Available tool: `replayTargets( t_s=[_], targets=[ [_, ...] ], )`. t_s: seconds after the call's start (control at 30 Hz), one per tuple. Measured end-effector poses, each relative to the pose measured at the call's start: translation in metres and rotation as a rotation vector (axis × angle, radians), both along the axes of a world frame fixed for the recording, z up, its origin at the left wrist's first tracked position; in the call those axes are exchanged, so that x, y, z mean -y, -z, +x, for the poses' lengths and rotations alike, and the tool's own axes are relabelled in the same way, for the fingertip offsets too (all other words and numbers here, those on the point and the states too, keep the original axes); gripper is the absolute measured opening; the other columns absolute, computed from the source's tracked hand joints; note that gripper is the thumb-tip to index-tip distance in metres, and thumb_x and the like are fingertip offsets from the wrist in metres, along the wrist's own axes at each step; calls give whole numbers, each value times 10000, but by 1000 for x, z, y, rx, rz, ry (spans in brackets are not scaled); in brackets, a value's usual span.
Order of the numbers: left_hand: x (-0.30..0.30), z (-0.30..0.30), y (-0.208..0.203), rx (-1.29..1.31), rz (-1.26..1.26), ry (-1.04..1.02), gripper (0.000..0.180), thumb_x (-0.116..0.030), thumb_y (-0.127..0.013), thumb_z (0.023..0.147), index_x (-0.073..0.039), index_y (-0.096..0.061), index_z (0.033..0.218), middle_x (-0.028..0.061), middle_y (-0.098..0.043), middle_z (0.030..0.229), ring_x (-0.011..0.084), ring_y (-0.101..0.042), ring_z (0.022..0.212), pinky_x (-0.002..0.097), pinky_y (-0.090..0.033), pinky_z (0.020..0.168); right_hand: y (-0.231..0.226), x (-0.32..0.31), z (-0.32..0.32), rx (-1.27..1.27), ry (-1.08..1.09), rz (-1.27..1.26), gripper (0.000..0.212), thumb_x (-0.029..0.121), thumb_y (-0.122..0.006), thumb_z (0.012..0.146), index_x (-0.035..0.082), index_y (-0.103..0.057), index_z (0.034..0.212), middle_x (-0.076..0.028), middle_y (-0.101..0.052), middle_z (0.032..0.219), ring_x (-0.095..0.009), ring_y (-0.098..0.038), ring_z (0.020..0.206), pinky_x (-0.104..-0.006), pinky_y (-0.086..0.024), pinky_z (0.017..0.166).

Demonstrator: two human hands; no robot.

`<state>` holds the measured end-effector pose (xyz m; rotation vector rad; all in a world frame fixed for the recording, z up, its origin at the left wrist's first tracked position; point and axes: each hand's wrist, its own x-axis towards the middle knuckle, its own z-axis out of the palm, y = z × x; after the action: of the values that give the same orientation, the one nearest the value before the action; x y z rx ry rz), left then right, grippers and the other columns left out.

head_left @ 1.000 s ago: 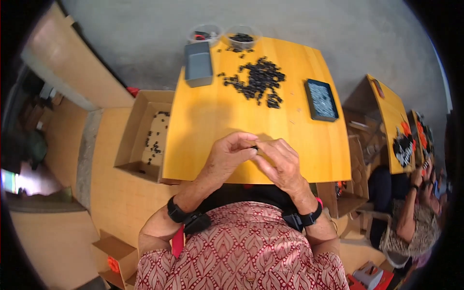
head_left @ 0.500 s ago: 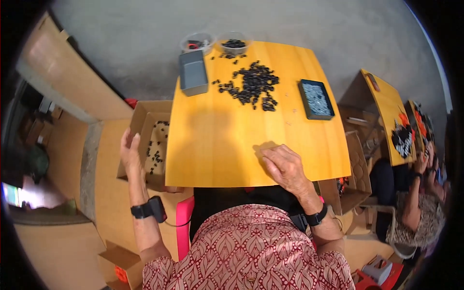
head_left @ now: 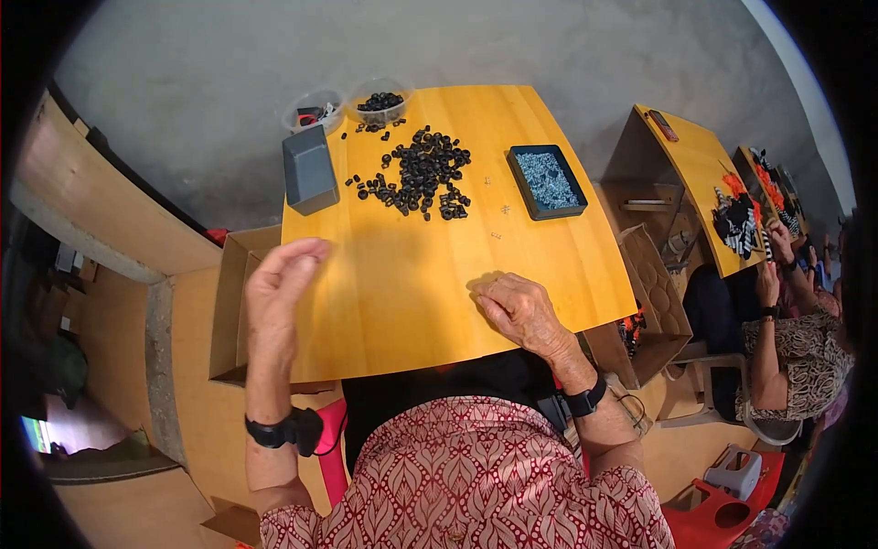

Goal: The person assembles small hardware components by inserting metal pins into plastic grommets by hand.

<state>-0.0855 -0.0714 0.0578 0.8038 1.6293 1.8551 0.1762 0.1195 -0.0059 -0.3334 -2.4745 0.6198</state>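
My left hand (head_left: pixel 282 285) is raised over the table's left edge, beside the cardboard box. Its fingers stretch loosely to the right with the thumb close under them, and nothing shows in it. On the front right part of the yellow table (head_left: pixel 384 311) rests my right hand (head_left: pixel 523 313), fingers curled in and thumb against them; whatever it may hold is hidden. Farther back lies a loose pile of small black cylindrical pieces (head_left: pixel 425 169). A dark tray (head_left: pixel 560 212) of small silvery metal parts stands to the right, with a few similar bits (head_left: pixel 505 209) lying beside it.
An empty grey bin (head_left: pixel 309 169) stands at the back left, near two clear round tubs (head_left: pixel 320 102). Cardboard boxes flank the table, one at the left (head_left: pixel 233 302) and one at the right (head_left: pixel 654 352). At right, a co-worker (head_left: pixel 786 361) sits at another table (head_left: pixel 704 174).
My left hand has come up from over the left cardboard box to the table's edge. My right hand stays nearly in place, fingers still curled. The view has shifted and tilted.
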Motion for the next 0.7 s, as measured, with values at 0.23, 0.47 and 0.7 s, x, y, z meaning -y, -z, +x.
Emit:
replayTargets(
  t_s=[0.23,0.47,0.7],
  targets=[
    [-40,37,73,110,-133,130,209,-81,-613,933,2,-669,1117,54,-680,1088,128,-627,1000,253,-473,920,14,2,-14,-54,87,-137,90,61,-652,845,17,-681,918,-120,-650,851,-298,-650,822,-378,-536,722],
    [-40,58,85,-74,-197,108,219,-88,-633,920,11,-670,1112,39,-685,1023,105,-629,929,233,-492,846,13,3,-13,2,130,-53,99,91,-672,832,32,-690,909,-108,-642,831,-285,-651,815,-367,-535,709],
    [-34,56,87,-129,-174,93,189,-71,-626,906,6,-678,1072,53,-691,996,120,-641,921,253,-502,835,3,4,-27,122,79,-98,135,96,-670,838,19,-696,947,-121,-683,883,-300,-669,849,-374,-549,746]
  ],
)
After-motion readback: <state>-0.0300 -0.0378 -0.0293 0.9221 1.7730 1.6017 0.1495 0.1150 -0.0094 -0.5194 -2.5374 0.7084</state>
